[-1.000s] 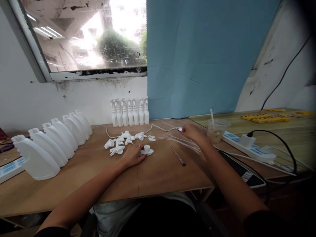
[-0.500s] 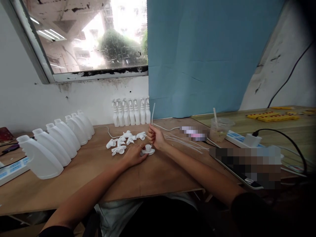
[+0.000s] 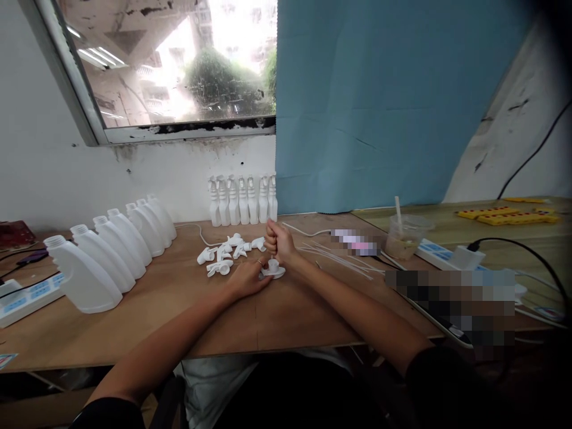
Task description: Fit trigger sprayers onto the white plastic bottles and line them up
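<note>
My left hand [image 3: 246, 277] rests low on the table with its fingers closed on a white trigger spray head [image 3: 273, 271], whose round collar faces up. Just above that collar is my right hand [image 3: 280, 244], a fist with the thumb on top. The thin white tube in the fist is now largely hidden by the fingers; I cannot make out its ends. Left of my hands lies a loose heap of white trigger spray heads [image 3: 226, 253]. Several thin white tubes [image 3: 339, 257] are spread on the table to the right.
A slanting row of large translucent bottles [image 3: 92, 277] stands on the left. Small white spray bottles [image 3: 243, 205] line the wall. To the right are a plastic cup [image 3: 400, 241] with a straw, a power strip [image 3: 435, 253], cables and a blurred-out device [image 3: 451, 298].
Earlier the tube stuck up well above my right fist; now none shows above it. The right fist is slightly lower over the spray head. The view has shifted a little.
</note>
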`<state>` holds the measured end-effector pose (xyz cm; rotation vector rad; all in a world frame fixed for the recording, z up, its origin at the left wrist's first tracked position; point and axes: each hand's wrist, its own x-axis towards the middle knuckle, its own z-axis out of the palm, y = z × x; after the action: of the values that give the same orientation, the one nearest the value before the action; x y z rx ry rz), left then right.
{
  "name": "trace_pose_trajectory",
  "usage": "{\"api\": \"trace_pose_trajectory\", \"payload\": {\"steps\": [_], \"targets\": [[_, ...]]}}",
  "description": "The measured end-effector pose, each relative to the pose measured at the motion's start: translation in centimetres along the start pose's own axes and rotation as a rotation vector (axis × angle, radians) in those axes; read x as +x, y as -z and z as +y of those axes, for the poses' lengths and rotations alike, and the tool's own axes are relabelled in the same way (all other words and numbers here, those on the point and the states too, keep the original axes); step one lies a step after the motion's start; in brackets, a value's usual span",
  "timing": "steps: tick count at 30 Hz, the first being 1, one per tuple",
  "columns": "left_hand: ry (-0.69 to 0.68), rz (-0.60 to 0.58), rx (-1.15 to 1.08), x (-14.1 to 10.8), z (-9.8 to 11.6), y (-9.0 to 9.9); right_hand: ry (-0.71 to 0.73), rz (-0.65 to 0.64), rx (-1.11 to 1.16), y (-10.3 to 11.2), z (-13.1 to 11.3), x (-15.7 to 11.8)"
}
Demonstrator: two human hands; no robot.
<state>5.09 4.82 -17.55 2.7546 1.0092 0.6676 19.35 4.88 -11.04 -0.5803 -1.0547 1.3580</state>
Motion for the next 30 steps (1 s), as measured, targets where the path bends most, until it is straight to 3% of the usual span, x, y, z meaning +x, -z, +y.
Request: {"api": "trace_pose_trajectory", "payload": {"steps": [7, 16, 30], "targets": [[-0.027, -0.012, 0.023, 0.0, 0.3, 0.3, -0.098, 0.073, -0.011, 0.1, -0.7, 0.1], [-0.028, -0.024, 0.018, 0.0, 0.5, 0.3, -0.138, 0.061, 0.015, 0.7, 0.0, 0.0], [-0.053, -0.029, -0.023, -0.1, 0.5, 0.2, -0.031, 0.076, -0.044, 0.8, 1.0, -0.6]]}}
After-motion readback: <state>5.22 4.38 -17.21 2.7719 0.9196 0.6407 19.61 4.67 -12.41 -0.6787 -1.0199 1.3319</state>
